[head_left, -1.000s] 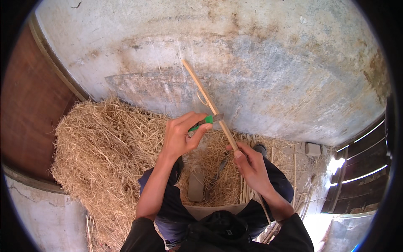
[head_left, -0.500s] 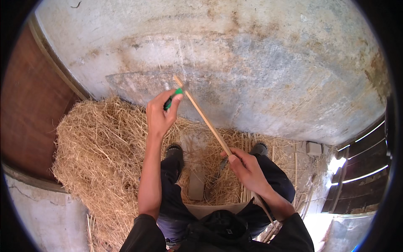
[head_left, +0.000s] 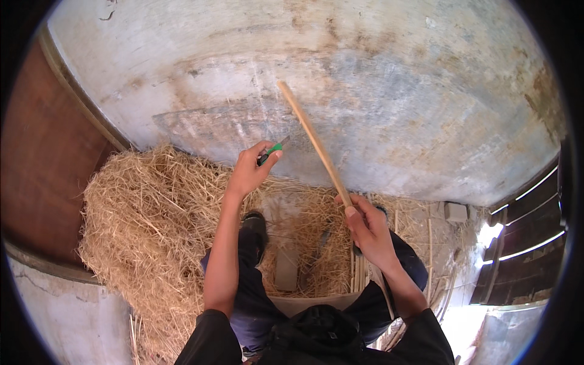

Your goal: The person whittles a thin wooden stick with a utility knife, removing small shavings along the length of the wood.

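A pale strip and a green knife, held apart in my two hands.
The slim, tan wooden strip (head_left: 320,149) slants up and leftward from my right hand (head_left: 370,234), bowing slightly, with a rough nick along its left edge; the green-handled knife (head_left: 277,149) sits pinched in my left hand (head_left: 251,167), its short grey blade bare, angled up toward the strip without touching.

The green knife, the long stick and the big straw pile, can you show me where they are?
Green knife (head_left: 277,148): head view, on its green handle.
Long stick (head_left: 319,143): head view, about midway along its length.
Big straw pile (head_left: 152,225): head view, on the straw near its middle.
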The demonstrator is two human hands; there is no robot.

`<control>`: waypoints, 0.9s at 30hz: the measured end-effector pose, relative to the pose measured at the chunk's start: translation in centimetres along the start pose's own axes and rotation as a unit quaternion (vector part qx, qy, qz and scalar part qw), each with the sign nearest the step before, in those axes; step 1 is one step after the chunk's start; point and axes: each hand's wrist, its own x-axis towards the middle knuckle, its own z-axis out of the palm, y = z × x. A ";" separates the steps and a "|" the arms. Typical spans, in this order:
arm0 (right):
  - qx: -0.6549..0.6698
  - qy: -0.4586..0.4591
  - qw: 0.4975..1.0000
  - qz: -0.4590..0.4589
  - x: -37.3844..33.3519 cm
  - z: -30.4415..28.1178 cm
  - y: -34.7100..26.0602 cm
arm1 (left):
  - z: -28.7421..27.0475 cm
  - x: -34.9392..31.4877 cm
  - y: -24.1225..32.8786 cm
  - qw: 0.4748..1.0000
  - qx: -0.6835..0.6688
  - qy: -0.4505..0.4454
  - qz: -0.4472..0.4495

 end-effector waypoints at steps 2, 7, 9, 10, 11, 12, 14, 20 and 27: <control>-0.019 0.047 0.999 0.007 0.1 -0.4 -0.1 | 0.6 -0.8 2.2 0.996 -0.083 0.032 0.016; -0.007 0.040 0.999 0.001 0.6 -1.2 1.7 | 2.2 -4.1 6.1 0.989 -0.103 0.028 0.098; -0.011 0.020 1.000 -0.005 0.6 -1.3 1.9 | 2.8 -5.1 7.3 0.984 -0.076 0.005 0.160; -0.011 0.011 1.000 -0.004 0.5 -1.3 1.6 | 3.1 -5.4 7.9 0.981 -0.069 -0.008 0.184; -0.009 -0.001 1.000 -0.004 0.5 -1.1 1.2 | 3.4 -5.7 8.1 0.977 -0.060 -0.019 0.205; -0.002 -0.004 1.000 0.009 0.4 -1.0 0.8 | 3.6 -5.9 8.1 0.975 -0.045 -0.022 0.217; 0.011 -0.010 0.999 0.034 0.2 -0.7 -0.3 | 4.0 -6.1 7.9 0.970 -0.017 -0.027 0.241; 0.111 -0.054 0.989 0.080 0.2 -0.2 -1.2 | 3.9 -6.1 7.7 0.965 -0.003 0.001 0.263; 0.137 -0.052 0.987 0.067 0.3 0.2 -0.9 | 3.5 -6.4 8.0 0.961 0.001 -0.011 0.278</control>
